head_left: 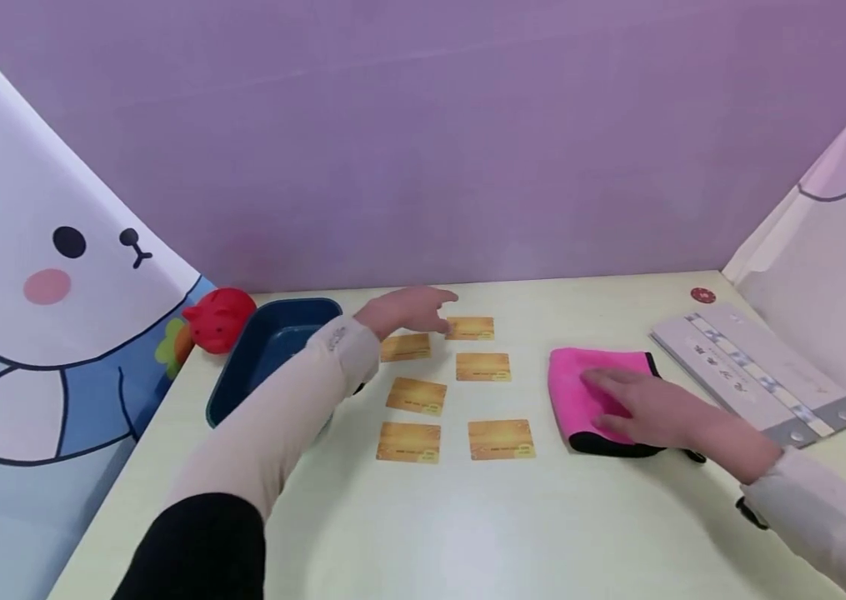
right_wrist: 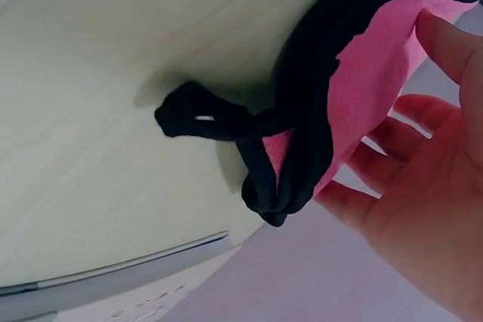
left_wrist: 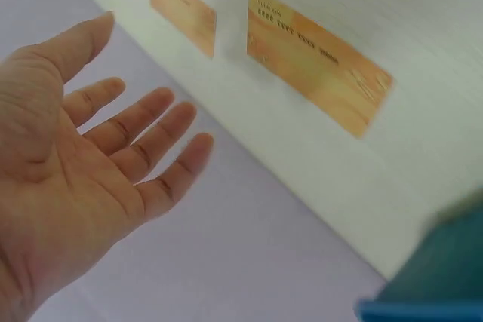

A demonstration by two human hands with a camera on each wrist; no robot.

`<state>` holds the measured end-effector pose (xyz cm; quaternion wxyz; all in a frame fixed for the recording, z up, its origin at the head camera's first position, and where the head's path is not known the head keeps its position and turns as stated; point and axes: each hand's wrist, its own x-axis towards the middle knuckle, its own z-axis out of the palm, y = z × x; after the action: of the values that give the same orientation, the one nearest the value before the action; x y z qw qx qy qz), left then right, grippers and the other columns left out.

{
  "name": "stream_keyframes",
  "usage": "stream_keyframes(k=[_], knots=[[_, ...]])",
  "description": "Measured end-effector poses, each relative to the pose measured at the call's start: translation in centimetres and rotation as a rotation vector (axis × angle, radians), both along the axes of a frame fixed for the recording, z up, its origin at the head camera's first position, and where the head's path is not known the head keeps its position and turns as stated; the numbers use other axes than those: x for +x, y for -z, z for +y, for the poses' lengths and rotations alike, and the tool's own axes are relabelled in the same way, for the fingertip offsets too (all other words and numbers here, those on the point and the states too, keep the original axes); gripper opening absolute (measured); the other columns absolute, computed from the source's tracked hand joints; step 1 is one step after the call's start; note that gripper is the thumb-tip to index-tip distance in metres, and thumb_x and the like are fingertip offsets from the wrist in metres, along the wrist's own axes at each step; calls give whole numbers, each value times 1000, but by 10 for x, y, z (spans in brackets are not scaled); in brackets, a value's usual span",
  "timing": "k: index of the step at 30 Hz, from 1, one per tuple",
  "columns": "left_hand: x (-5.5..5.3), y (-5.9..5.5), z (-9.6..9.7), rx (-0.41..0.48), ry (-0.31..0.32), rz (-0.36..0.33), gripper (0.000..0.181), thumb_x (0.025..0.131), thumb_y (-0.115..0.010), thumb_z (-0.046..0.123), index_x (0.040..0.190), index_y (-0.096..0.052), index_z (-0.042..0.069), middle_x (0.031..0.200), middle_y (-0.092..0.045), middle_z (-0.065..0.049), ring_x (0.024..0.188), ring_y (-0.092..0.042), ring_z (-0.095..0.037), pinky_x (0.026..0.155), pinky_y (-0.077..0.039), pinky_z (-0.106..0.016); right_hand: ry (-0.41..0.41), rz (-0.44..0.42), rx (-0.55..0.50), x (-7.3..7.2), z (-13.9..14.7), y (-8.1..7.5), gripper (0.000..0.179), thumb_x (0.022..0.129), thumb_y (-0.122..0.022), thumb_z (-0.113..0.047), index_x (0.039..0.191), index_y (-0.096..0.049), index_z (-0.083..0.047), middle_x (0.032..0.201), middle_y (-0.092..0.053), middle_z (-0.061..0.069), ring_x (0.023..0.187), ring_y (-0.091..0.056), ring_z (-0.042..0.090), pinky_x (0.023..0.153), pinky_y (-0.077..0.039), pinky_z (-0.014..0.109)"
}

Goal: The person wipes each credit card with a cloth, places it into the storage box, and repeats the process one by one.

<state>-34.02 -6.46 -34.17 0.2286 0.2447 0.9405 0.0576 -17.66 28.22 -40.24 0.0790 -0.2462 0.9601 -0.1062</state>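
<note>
At the far middle of the table, the head view shows the left hand reaching over the yellow cards, its fingers apart and gripping nothing. The far right card lies just right of its thumb, its long axis running left to right, and the left hand is plainly the nearer one; whether thumb and card touch I cannot tell. To the right, the right hand rests on a pink cloth with black trim, left of a flat grey folder. A blue tray stands left of the cards.

In the left wrist view, the palm is bare, fingers loosely spread and clear of the two cards that show best.

In the right wrist view, the thumb and fingertips touch the cloth's pink face, apart from one another rather than clamped; a black loop sticks out from its trim.
</note>
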Motion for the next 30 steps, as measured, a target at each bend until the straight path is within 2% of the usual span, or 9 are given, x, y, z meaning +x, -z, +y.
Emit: stream_keyframes(k=[3, 5, 8, 11, 15, 22, 26, 30], knots=[[-10, 11, 12, -1, 24, 12, 67, 98, -64, 25, 157, -34, 18, 163, -34, -4, 150, -32, -25, 121, -30, -44, -11, 11, 2, 0, -1, 4, 68, 94, -67, -38, 150, -46, -6, 152, -46, 20, 140, -41, 44, 107, -42, 59], [-16, 17, 17, -7, 31, 19, 67, 96, -66, 20, 156, -36, 17, 161, -37, -5, 149, -34, -25, 119, -33, -44, -17, 10, -2, -1, -1, 5, 67, 94, -67, -38, 149, -46, -5, 152, -46, 21, 140, -40, 44, 108, -41, 59], [-22, 24, 25, -39, 53, 31, 66, 95, -66, 16, 154, -39, 16, 158, -41, -6, 146, -38, -25, 118, -35, -42, -4, -24, -23, -2, 1, 3, 67, 95, -67, -37, 150, -45, -6, 153, -44, 21, 141, -39, 45, 108, -41, 60], [-27, 28, 31, -72, 48, 16, 67, 95, -67, 18, 155, -37, 18, 158, -39, -6, 144, -38, -25, 117, -35, -45, 19, -71, -29, -4, 2, 0, 67, 95, -67, -37, 151, -43, -7, 155, -42, 20, 143, -37, 44, 109, -39, 60], [-30, 32, 36, -130, 25, -10, 73, 94, -67, 23, 157, -32, 23, 159, -36, -5, 143, -37, -25, 112, -38, -49, 41, -73, -12, -8, 3, -2, 67, 95, -67, -36, 151, -43, -7, 155, -42, 20, 143, -37, 44, 109, -40, 59], [-33, 34, 35, -163, 37, 22, 70, 91, -68, 25, 153, -36, 22, 152, -41, -4, 129, -42, -23, 101, -43, -45, 39, -7, -3, -9, 1, 0, 67, 94, -68, -36, 149, -46, -4, 152, -45, 23, 140, -40, 46, 108, -41, 59], [-37, 35, 36, -172, 44, 27, 54, 91, -67, 28, 140, -48, 16, 137, -49, -6, 117, -44, -23, 96, -43, -42, 27, 7, -10, -10, 2, 1, 67, 94, -68, -37, 148, -47, -3, 151, -45, 24, 140, -41, 46, 108, -41, 60], [-41, 36, 37, -170, 27, 36, 43, 90, -68, 33, 126, -53, 14, 130, -49, -8, 116, -42, -25, 98, -43, -43, 42, -6, -20, -11, 2, 2, 70, 94, -69, -36, 149, -44, -1, 152, -43, 25, 140, -39, 46, 109, -40, 59]])
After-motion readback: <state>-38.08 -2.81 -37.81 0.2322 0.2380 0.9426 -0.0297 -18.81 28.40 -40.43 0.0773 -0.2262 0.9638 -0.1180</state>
